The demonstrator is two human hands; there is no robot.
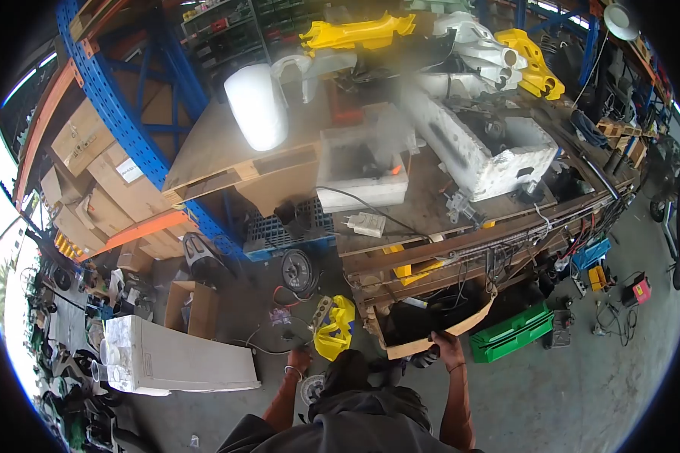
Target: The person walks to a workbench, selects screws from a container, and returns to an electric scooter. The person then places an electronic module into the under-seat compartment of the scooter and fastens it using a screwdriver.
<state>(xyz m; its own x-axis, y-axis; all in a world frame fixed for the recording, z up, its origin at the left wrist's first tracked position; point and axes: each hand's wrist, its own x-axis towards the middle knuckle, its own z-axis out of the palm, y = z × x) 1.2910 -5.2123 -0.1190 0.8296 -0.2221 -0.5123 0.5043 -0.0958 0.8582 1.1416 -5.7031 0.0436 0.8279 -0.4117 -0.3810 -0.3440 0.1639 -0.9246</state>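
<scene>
My right hand is at the front rim of an open cardboard box under the workbench, its fingers closed over the edge. Dark contents and a few cables show inside the box. My left hand hangs low beside a yellow plastic bag and a power strip on the floor. A thin cable runs up to about that hand; its fingers are too small and unclear to tell whether they hold it. To the right of the box sits a green crate.
The wooden workbench bears white foam boxes and a charger. A large white appliance-like case lies at left, near a small carton and a wheel. A blue rack post stands behind.
</scene>
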